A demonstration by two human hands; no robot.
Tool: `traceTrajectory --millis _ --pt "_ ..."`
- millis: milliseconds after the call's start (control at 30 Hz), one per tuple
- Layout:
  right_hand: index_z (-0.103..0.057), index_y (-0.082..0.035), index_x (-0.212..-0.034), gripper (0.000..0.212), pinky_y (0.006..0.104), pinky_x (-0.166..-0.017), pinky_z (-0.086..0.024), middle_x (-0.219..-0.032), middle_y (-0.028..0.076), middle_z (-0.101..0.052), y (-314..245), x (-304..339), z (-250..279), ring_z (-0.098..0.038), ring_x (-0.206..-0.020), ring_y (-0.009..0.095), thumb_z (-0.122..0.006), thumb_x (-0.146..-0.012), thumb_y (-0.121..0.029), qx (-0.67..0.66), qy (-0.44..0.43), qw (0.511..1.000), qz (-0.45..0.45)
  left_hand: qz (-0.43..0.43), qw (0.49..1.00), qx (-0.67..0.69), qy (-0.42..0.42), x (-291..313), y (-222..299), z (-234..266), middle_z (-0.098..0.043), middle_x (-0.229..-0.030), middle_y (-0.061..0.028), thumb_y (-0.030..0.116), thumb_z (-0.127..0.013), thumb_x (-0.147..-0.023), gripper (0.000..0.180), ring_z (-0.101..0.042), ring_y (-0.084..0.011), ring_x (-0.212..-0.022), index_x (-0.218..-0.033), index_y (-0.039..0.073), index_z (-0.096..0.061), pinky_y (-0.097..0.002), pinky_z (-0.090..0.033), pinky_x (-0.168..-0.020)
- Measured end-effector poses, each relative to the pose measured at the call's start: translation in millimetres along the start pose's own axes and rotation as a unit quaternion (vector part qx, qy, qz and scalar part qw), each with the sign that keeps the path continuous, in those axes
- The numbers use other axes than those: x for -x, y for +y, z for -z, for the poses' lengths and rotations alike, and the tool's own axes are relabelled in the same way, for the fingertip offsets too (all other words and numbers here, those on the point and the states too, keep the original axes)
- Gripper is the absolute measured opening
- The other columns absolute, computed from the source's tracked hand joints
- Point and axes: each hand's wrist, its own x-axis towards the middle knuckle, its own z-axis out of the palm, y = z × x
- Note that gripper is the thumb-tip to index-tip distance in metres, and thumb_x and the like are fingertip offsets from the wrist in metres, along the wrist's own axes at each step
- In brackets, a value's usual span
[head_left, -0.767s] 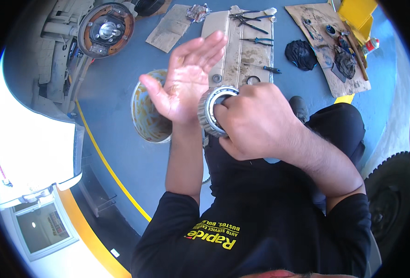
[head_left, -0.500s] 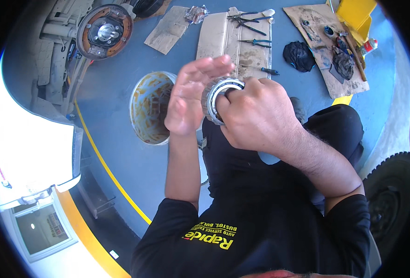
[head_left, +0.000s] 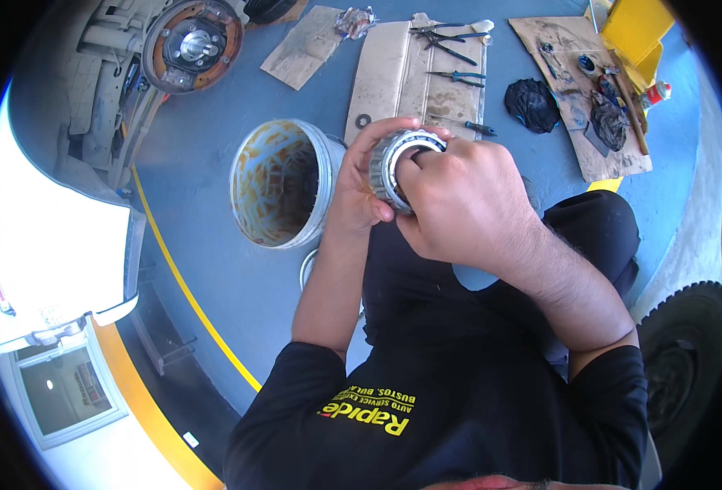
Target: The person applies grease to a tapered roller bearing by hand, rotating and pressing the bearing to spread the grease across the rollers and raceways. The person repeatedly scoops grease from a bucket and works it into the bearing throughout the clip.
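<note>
A silver tapered roller bearing is held up between my two hands, above my lap. My right hand grips it from the right, with fingers hooked into its bore. Around the outer rollers on the left side curl the fingers of my left hand, the thumb beneath. Where the palm meets the rollers is partly hidden. Just left of my left hand stands a tall bucket, its inner wall smeared with yellow-brown grease.
Ahead, cardboard on the blue floor carries pliers, a screwdriver and a washer. A black crumpled bag lies to the right. At upper left is a brake assembly; a tire stands at far right.
My left hand has gone from spread flat beside the bearing to curled around its outer side. The right hand keeps its grip. The whole view has shifted slightly.
</note>
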Motion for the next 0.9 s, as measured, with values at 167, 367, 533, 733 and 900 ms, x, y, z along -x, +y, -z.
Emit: traceTrajectory --millis 167,367,533,733,900 --pt "-0.062 -0.002 -0.082 0.028 0.0428 -0.063 -0.060 -0.073 0.013 -0.070 1.0 -3.4 7.9 -0.074 -0.069 0.032 -0.078 -0.075 -0.024 0.005 -0.085 0.996 -0.024 0.005 0.994 0.100 0.053 6.9 -24.3 -6.8 -0.059 -0.139 -0.0323 0.042 -0.097 -0.070 0.103 -0.062 -0.0380 -0.131 -0.148 -0.003 -0.047 -0.0493 -0.047 -0.116" --pt "-0.068 -0.003 -0.091 0.025 0.0413 -0.064 -0.060 -0.083 0.013 -0.072 6.0 1.1 8.6 -0.074 -0.072 0.032 -0.077 -0.081 -0.024 0.014 -0.099 0.995 0.018 0.008 0.984 0.161 0.074 24.7 -45.2 -7.8 -0.053 -0.146 -0.0309 0.058 -0.084 -0.081 0.102 -0.058 -0.0361 -0.135 -0.154 0.003 -0.039 -0.0459 -0.048 -0.115" --pt "-0.071 -0.004 -0.099 0.027 0.0374 -0.064 -0.058 -0.100 0.013 -0.076 12.7 2.3 25.2 -0.073 -0.073 0.029 -0.082 -0.078 -0.016 -0.085 -0.030 0.994 0.061 0.019 0.967 0.228 0.109 41.1 -55.2 -0.9 -0.053 -0.151 -0.0147 0.078 -0.068 -0.084 0.108 -0.053 -0.0348 -0.139 -0.160 0.010 -0.034 -0.0537 -0.044 -0.117" --pt "-0.070 0.001 -0.098 0.020 0.0297 -0.062 -0.054 -0.106 0.013 -0.077 36.8 0.2 38.1 -0.069 -0.071 0.020 -0.079 -0.081 -0.003 -0.190 0.045 0.981 0.005 -0.002 0.908 0.415 0.055 45.8 -66.0 18.4 -0.051 -0.150 -0.0250 0.066 -0.075 -0.087 0.099 -0.058 -0.0425 -0.134 -0.161 0.014 -0.036 -0.0541 -0.050 -0.114" --pt "-0.072 0.001 -0.099 0.018 0.0296 -0.063 -0.052 -0.102 0.012 -0.076 38.1 -3.6 25.0 -0.068 -0.074 0.018 -0.078 -0.084 -0.005 -0.141 0.035 0.989 -0.019 -0.014 0.916 0.398 0.050 50.9 -61.3 29.1 -0.049 -0.151 -0.0303 0.061 -0.075 -0.090 0.093 -0.056 -0.0461 -0.136 -0.158 0.010 -0.039 -0.0532 -0.052 -0.113"
